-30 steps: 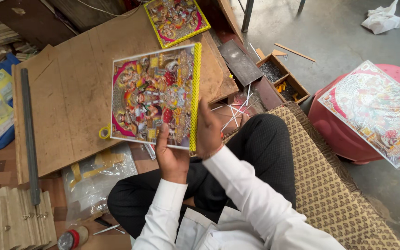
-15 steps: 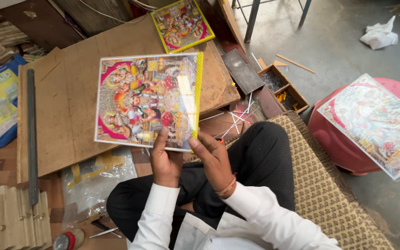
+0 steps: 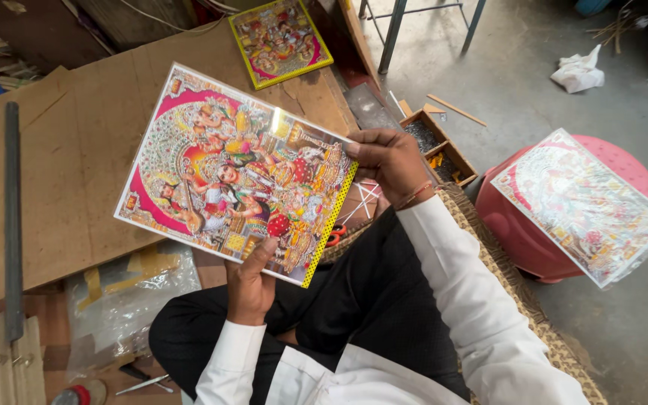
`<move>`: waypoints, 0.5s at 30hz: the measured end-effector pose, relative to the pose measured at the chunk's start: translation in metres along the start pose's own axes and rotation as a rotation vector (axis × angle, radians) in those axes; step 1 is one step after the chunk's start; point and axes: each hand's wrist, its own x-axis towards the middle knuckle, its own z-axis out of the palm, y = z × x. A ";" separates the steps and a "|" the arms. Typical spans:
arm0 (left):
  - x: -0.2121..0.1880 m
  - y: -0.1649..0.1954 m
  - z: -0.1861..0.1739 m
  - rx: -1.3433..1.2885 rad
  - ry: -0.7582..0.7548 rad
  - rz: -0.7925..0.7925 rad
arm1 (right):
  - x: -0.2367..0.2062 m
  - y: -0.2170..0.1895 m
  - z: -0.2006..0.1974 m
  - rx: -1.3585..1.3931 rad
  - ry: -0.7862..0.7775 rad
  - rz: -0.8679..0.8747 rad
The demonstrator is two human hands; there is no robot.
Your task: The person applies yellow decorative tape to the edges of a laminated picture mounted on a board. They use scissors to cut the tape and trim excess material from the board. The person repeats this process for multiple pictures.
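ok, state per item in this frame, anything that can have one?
left hand: fingers grip the picture's bottom edge.
right hand: fingers grip the picture's right edge.
glossy picture: held up off the board, face up, tilted.
second picture: lying flat on the wooden board.
wrapped pictures: resting on the red stool, overhanging its edge.
small wooden tray: open, on the floor.
metal file: lying flat.

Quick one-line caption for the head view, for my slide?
Seated person's left hand and right hand hold a glossy colourful print above a plywood board.
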 end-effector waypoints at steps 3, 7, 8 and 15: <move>0.002 -0.002 0.000 -0.020 -0.015 -0.006 | 0.009 0.012 -0.007 0.049 0.045 -0.044; 0.006 -0.009 0.008 -0.006 0.007 0.035 | -0.011 0.049 0.011 -0.495 0.250 -0.312; 0.006 -0.014 0.009 0.004 0.011 0.045 | -0.026 0.062 0.020 -1.186 0.297 -0.515; 0.013 -0.030 -0.029 -0.028 -0.477 -0.244 | -0.077 0.105 0.047 0.311 0.189 -0.160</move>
